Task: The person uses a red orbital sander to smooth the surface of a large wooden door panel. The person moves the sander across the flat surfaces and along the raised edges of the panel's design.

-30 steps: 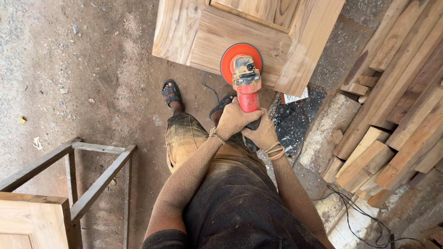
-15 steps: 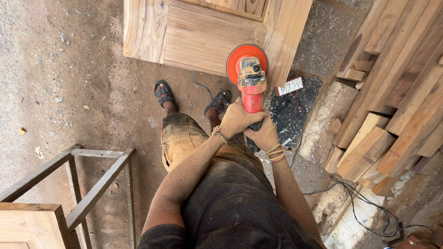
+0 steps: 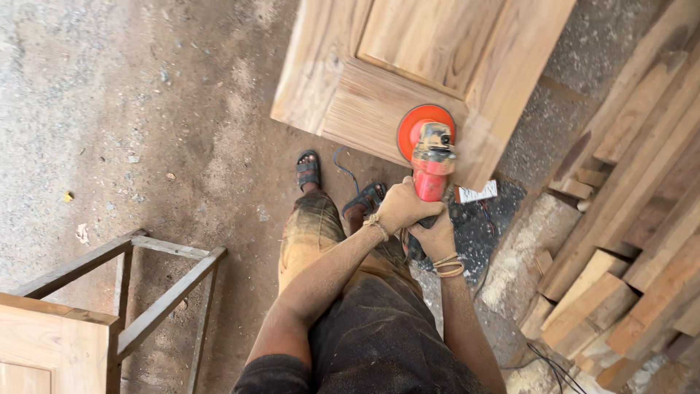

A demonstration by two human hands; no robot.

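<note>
Your sander (image 3: 430,157) sits w/ its orange disc (image 3: 417,128) on the lower rail of the wooden door panel (image 3: 408,66), near the panel's bottom-right corner, close to the bottom edge. Right of that corner there's only a narrow strip of rough grey ground before the stacked timber lengths (image 3: 634,219); left of you the dirt floor (image 3: 146,109) lies open & wide. A wooden frame (image 3: 146,292) stands at lower left, well apart from your legs. A white socket block (image 3: 477,192) lies on dark ground just beside the tool, under the door's corner.

Panel: pale planed wood, straight grain, raised inner field. Sander: red body, round flat orange pad, dust-caked top. Floor: gritty, sawdust-strewn.

Left hand (image 3: 402,206) wraps the red body from above, fingers curled tight round it. Right hand (image 3: 435,237) clamps the rear grip just below, touching the left; fingers closed, tips hidden underneath. Both hands & forearms are coated in fine dust.
</note>
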